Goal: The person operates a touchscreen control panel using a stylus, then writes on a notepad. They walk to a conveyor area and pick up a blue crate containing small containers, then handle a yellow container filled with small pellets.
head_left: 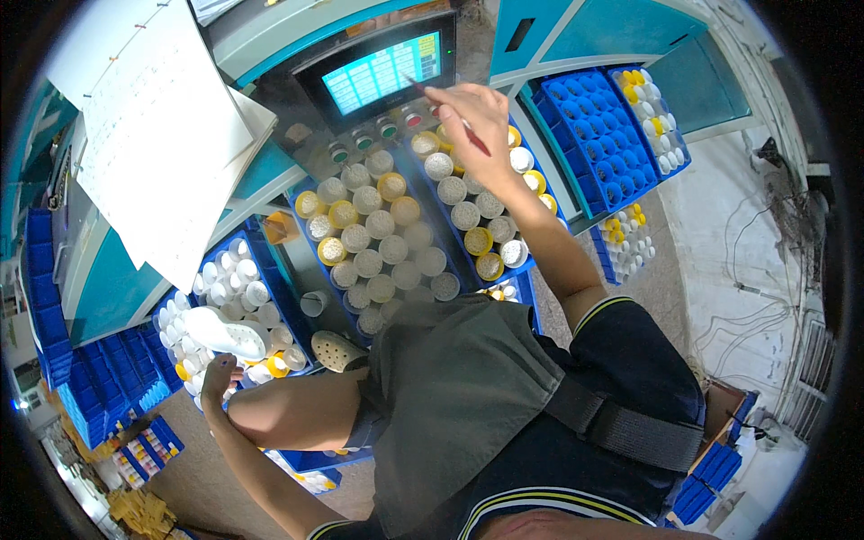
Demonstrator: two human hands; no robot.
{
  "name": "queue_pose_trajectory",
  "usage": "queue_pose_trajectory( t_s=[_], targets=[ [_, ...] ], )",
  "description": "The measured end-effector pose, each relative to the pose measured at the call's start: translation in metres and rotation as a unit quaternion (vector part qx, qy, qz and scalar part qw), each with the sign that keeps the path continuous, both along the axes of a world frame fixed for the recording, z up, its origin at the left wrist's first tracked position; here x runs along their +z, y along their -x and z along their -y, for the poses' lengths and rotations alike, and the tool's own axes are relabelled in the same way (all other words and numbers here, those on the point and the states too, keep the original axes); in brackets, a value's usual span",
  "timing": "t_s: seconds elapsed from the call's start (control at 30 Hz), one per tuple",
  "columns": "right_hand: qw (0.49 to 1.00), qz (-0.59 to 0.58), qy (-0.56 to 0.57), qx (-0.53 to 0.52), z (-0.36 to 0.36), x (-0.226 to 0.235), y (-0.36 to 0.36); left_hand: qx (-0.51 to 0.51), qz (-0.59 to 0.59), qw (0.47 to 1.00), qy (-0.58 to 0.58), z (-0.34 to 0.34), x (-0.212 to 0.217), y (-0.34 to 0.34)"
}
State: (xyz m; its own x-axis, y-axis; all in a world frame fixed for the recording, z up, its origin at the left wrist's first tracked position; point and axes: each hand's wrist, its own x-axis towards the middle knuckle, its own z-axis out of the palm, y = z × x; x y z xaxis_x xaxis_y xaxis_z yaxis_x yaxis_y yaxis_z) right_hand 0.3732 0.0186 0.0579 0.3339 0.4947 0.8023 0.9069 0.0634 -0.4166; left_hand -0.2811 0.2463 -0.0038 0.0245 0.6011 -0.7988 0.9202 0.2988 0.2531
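Note:
My right hand [477, 121] is raised at the control panel, its fingers closed round a slim dark-red pen [474, 139]. The pen's dark tip lies in front of the lit touchscreen [382, 72], near its lower right; whether it touches the glass I cannot tell. Just below the screen is a row of round green and red push buttons [387, 127]. My left hand [221, 373] rests beside my bare knee, fingers loosely bent and partly hidden, with nothing visible in it. Close above it is a white clog-like object [227, 333].
Blue trays hold white and yellow cups [367, 263] of pale granules in front of me. More cups [236, 283] stand to the left. Handwritten sheets [153, 135] hang at the upper left. A blue compartment rack [594, 135] stands right. A beige clog [337, 351] is below the trays.

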Motion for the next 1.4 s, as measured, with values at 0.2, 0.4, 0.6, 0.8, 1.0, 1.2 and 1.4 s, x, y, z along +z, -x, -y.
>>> queue_pose_trajectory(
  t_s=[0.2,0.4,0.6,0.8,1.0,1.2,1.4],
  targets=[
    [1.0,0.007,0.025,0.012,-0.009,-0.006,0.01,-0.006,0.002,1.0,0.002,0.001,0.003,-0.005],
    [1.0,-0.009,0.012,-0.023,0.001,0.001,-0.001,0.009,0.0,1.0,0.016,0.0,0.0,-0.001],
    [0.999,0.016,-0.013,-0.043,0.003,0.008,-0.017,0.004,-0.011,1.0,0.007,0.001,0.001,-0.004],
    [0.998,0.034,-0.014,-0.045,-0.005,0.011,-0.022,-0.006,-0.016,1.0,0.015,0.003,0.006,-0.012],
    [0.999,0.019,0.026,-0.035,0.009,0.003,-0.016,0.034,0.037,0.993,0.107,0.015,0.017,-0.023],
    [0.999,0.015,0.017,-0.045,0.007,-0.006,-0.018,0.028,0.037,0.988,0.145,0.024,0.031,-0.04],
    [0.999,0.011,0.016,-0.043,0.006,-0.006,-0.014,0.027,0.036,0.983,0.177,0.019,0.025,-0.033]
  ],
)
